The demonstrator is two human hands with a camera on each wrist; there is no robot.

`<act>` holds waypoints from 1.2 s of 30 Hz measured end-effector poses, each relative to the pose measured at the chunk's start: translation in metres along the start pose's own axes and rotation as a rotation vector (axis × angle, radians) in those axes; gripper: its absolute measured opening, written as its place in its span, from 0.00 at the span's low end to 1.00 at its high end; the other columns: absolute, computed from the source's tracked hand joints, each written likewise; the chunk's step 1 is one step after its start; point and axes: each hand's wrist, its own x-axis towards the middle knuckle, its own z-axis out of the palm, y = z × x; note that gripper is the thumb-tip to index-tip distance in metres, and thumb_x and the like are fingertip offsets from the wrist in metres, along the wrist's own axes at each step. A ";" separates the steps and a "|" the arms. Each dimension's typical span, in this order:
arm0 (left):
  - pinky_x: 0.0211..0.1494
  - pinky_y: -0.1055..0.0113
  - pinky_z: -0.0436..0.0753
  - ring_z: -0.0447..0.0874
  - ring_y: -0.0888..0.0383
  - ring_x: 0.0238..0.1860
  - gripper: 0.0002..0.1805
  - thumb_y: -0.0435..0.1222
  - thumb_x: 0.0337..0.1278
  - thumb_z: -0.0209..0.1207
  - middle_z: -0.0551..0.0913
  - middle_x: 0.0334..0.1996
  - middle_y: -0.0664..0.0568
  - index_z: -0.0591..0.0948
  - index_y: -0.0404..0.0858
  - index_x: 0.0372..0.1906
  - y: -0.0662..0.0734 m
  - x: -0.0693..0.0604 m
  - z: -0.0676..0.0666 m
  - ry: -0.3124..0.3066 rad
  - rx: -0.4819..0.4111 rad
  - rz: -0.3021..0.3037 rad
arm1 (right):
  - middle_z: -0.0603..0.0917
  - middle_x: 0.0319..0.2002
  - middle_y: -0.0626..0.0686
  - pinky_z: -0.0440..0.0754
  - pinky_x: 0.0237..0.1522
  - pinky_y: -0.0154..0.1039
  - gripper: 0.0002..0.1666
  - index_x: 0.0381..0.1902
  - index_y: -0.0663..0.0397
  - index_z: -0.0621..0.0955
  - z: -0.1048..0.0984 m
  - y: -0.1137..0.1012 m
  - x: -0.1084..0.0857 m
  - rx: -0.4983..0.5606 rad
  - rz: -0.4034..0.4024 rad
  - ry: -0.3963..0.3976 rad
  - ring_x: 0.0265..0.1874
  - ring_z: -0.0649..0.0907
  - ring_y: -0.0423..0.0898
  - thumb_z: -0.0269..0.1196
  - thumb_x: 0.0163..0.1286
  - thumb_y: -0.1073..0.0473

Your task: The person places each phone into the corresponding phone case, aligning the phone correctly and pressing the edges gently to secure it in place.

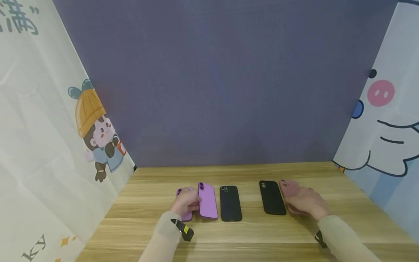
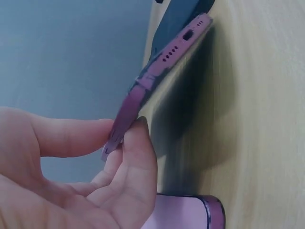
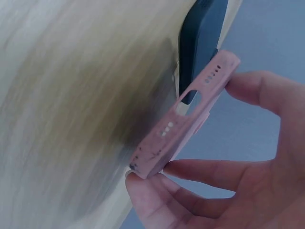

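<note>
My left hand [image 1: 186,202] pinches a purple phone [image 1: 207,201] by its long edge, thumb on one face and fingers on the other. The left wrist view shows this phone [image 2: 176,52] tilted, its port edge lifted off the table. Partly hidden under that hand lies a second purple phone [image 1: 187,217]. My right hand [image 1: 307,201] grips a pink phone case [image 1: 289,187] by its edges; the hand covers much of its back. In the right wrist view the case [image 3: 164,126] is tilted, with an open port cutout in its raised end.
A black phone or case [image 1: 230,203] lies right of the held purple phone. Another black one, seemingly a case [image 1: 272,198], lies just left of the pink case. They rest on a wood-grain table [image 1: 248,238] before a grey-blue panel [image 1: 222,87]; printed cloths hang at both sides.
</note>
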 end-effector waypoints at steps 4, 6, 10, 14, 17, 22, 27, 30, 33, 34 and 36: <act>0.42 0.59 0.87 0.79 0.52 0.33 0.09 0.22 0.55 0.56 0.78 0.32 0.44 0.74 0.26 0.42 -0.001 -0.001 0.002 0.010 -0.020 0.023 | 0.79 0.19 0.50 0.70 0.24 0.40 0.26 0.16 0.48 0.78 0.002 -0.003 0.001 0.017 0.012 0.001 0.19 0.76 0.47 0.60 0.66 0.38; 0.42 0.60 0.87 0.79 0.53 0.32 0.08 0.22 0.55 0.56 0.77 0.30 0.46 0.74 0.27 0.41 -0.001 -0.002 0.003 0.005 -0.036 0.033 | 0.79 0.16 0.48 0.69 0.22 0.39 0.26 0.14 0.47 0.79 0.006 -0.004 0.001 0.042 0.018 -0.001 0.16 0.76 0.45 0.60 0.67 0.39; 0.41 0.61 0.87 0.79 0.54 0.31 0.10 0.22 0.54 0.56 0.75 0.29 0.48 0.73 0.27 0.42 0.000 -0.003 0.006 -0.007 -0.073 0.042 | 0.77 0.12 0.47 0.67 0.21 0.38 0.27 0.13 0.46 0.80 0.010 -0.008 0.002 0.090 0.001 0.006 0.13 0.74 0.43 0.59 0.68 0.40; 0.40 0.62 0.87 0.78 0.54 0.30 0.22 0.21 0.53 0.57 0.75 0.30 0.47 0.68 0.19 0.55 0.002 -0.005 0.007 -0.006 -0.096 0.040 | 0.77 0.12 0.47 0.69 0.21 0.38 0.26 0.15 0.47 0.80 0.013 -0.012 0.002 0.136 -0.016 0.012 0.13 0.74 0.43 0.59 0.69 0.41; 0.41 0.61 0.87 0.78 0.54 0.30 0.35 0.21 0.52 0.57 0.75 0.31 0.45 0.59 0.13 0.65 0.003 -0.006 0.008 -0.014 -0.116 0.040 | 0.78 0.13 0.48 0.69 0.21 0.38 0.25 0.17 0.48 0.80 0.016 -0.017 0.001 0.168 -0.023 0.015 0.13 0.74 0.43 0.60 0.69 0.41; 0.43 0.59 0.87 0.79 0.52 0.32 0.34 0.22 0.51 0.59 0.76 0.33 0.44 0.60 0.14 0.63 0.003 -0.007 0.009 -0.031 -0.134 0.055 | 0.78 0.16 0.49 0.69 0.22 0.38 0.25 0.21 0.51 0.80 0.019 -0.026 -0.005 0.188 -0.052 0.032 0.16 0.74 0.45 0.61 0.69 0.40; 0.46 0.57 0.87 0.81 0.49 0.36 0.22 0.23 0.52 0.60 0.77 0.38 0.41 0.69 0.21 0.53 0.004 -0.010 0.012 -0.048 -0.130 0.073 | 0.82 0.25 0.50 0.71 0.24 0.40 0.26 0.35 0.58 0.83 0.019 -0.038 -0.010 0.199 -0.076 0.029 0.20 0.76 0.47 0.62 0.69 0.39; 0.47 0.57 0.87 0.82 0.49 0.37 0.17 0.24 0.52 0.59 0.79 0.39 0.41 0.73 0.22 0.49 0.004 -0.013 0.013 -0.066 -0.133 0.084 | 0.85 0.32 0.52 0.73 0.27 0.41 0.31 0.45 0.63 0.84 0.019 -0.045 -0.012 0.194 -0.097 0.038 0.25 0.77 0.47 0.62 0.70 0.37; 0.46 0.58 0.87 0.83 0.51 0.37 0.14 0.24 0.52 0.59 0.81 0.39 0.41 0.78 0.23 0.45 0.005 -0.015 0.014 -0.081 -0.142 0.095 | 0.85 0.32 0.54 0.72 0.27 0.41 0.31 0.44 0.63 0.83 0.020 -0.050 -0.013 0.198 -0.096 0.031 0.25 0.77 0.47 0.61 0.70 0.37; 0.46 0.58 0.87 0.83 0.51 0.37 0.14 0.24 0.52 0.59 0.82 0.39 0.41 0.78 0.23 0.45 0.006 -0.015 0.015 -0.084 -0.144 0.098 | 0.85 0.34 0.54 0.73 0.28 0.41 0.32 0.45 0.64 0.82 0.020 -0.052 -0.013 0.199 -0.101 0.033 0.26 0.77 0.47 0.61 0.70 0.37; 0.46 0.58 0.87 0.83 0.51 0.37 0.15 0.25 0.52 0.59 0.82 0.41 0.40 0.78 0.22 0.46 0.006 -0.016 0.016 -0.090 -0.142 0.104 | 0.85 0.36 0.57 0.74 0.29 0.42 0.34 0.47 0.66 0.82 0.021 -0.055 -0.015 0.199 -0.103 0.030 0.28 0.78 0.48 0.62 0.70 0.37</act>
